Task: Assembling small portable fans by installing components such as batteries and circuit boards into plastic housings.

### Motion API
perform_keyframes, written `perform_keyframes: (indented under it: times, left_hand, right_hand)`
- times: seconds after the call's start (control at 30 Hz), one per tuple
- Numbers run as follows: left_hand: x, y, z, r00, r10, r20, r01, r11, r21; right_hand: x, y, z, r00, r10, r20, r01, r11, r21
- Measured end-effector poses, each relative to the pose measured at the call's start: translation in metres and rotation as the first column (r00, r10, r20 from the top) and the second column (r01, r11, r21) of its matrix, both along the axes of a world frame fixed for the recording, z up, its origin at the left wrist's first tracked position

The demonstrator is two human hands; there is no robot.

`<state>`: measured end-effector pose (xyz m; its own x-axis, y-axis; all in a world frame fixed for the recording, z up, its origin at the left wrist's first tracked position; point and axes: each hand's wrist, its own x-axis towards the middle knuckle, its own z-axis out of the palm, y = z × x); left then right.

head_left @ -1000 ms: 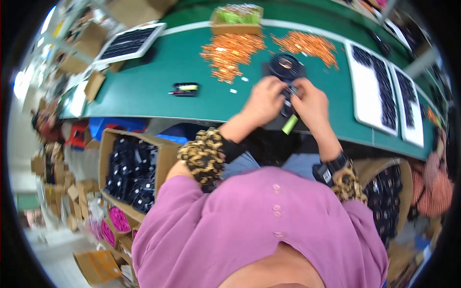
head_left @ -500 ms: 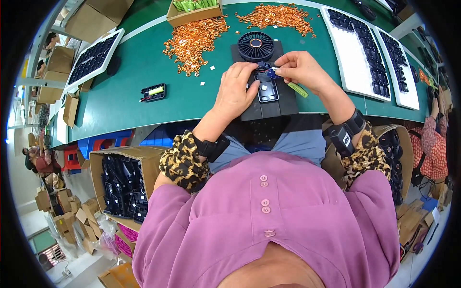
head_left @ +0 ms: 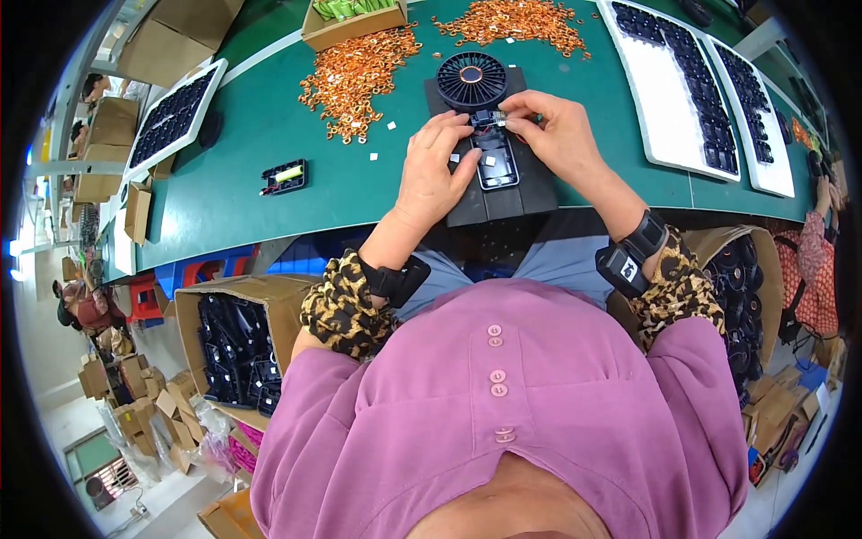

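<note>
A black handheld fan lies on a dark mat (head_left: 467, 208), its round grille (head_left: 471, 79) pointing away from me. Its open handle shell (head_left: 499, 171) lies toward me, with wires and small parts in its upper end. My left hand (head_left: 433, 169) is closed against the left side of the fan, fingertips at the neck and thumb by the shell. From the right, my right hand (head_left: 555, 135) pinches a small circuit board (head_left: 499, 118) at the neck between thumb and fingers. The fingers partly cover the board.
Orange ring-shaped parts (head_left: 355, 85) lie in two heaps beyond the fan, beside a carton (head_left: 355, 31) of green cells. Another shell with a green cell (head_left: 285, 175) sits at left. White trays of black parts (head_left: 669, 90) stand at right; a box of black parts (head_left: 238, 346) is below left.
My right hand has moved slightly left and closer to the neck, bringing the small board with it. The green cell that hung below that hand is now out of sight.
</note>
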<state>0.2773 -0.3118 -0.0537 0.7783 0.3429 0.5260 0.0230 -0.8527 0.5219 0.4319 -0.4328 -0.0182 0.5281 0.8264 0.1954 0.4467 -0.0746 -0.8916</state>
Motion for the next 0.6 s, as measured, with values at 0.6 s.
perform_keyframes:
  times: [0.6]
  left_hand:
    - [-0.001, -0.003, 0.0, 1.0, 0.024, 0.02, -0.023, 0.999, -0.046]
  right_hand:
    - [-0.007, 0.013, -0.006, 1.0, 0.01, 0.027, -0.009, 0.999, -0.039]
